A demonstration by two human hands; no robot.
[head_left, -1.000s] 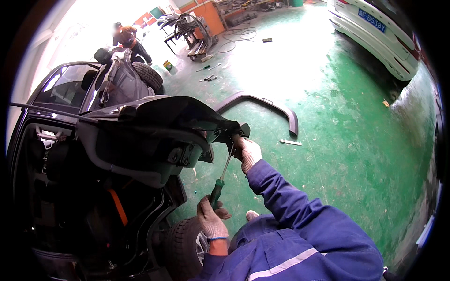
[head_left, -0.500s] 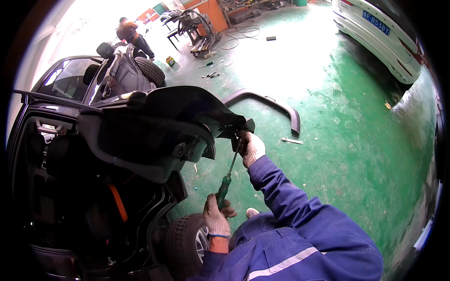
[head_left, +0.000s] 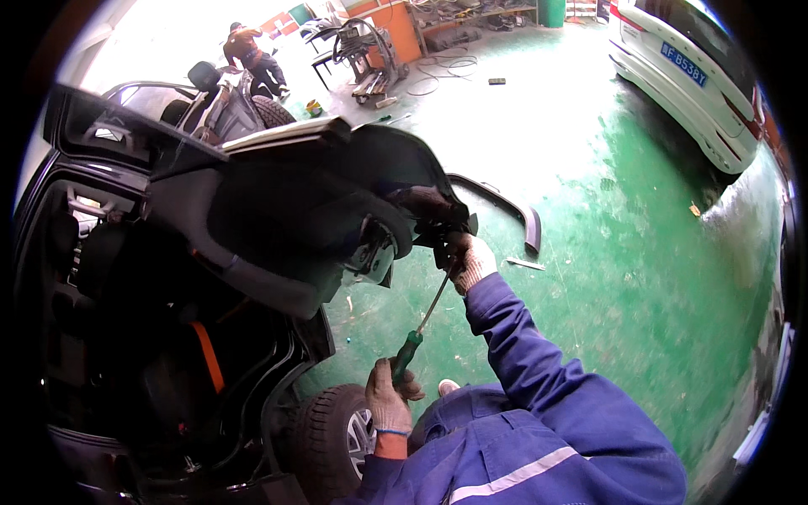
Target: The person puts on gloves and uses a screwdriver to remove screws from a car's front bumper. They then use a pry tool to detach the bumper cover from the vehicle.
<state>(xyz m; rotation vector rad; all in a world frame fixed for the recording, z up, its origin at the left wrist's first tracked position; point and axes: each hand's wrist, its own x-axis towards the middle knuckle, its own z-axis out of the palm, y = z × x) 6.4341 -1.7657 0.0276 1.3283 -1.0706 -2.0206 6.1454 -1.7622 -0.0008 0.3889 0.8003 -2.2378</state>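
Note:
My left hand [head_left: 390, 399], in a pale work glove, is closed round the dark green handle of a screwdriver [head_left: 407, 357]. Its thin metal shaft slants up and away to the fingers of my right hand [head_left: 473, 261]. That gloved hand is closed on the black trim [head_left: 451, 227] at the outer edge of an open dark car door [head_left: 303, 210]. Where the screwdriver's tip meets the trim is hidden by the fingers and shadow. A door handle recess with a light-coloured part [head_left: 372, 257] shows on the door's inner side.
A car wheel [head_left: 341, 438] stands close to my left forearm. Beyond the door, a curved dark trim strip [head_left: 505, 206] and a small flat piece [head_left: 525, 263] lie on the green floor [head_left: 589, 320]. A white car [head_left: 686, 84] is parked far right; a person [head_left: 252, 57] works far left.
The door has swung and its edge now sits further right in view. Both hands keep their holds; my right hand has moved right with the trim, and the screwdriver slants more.

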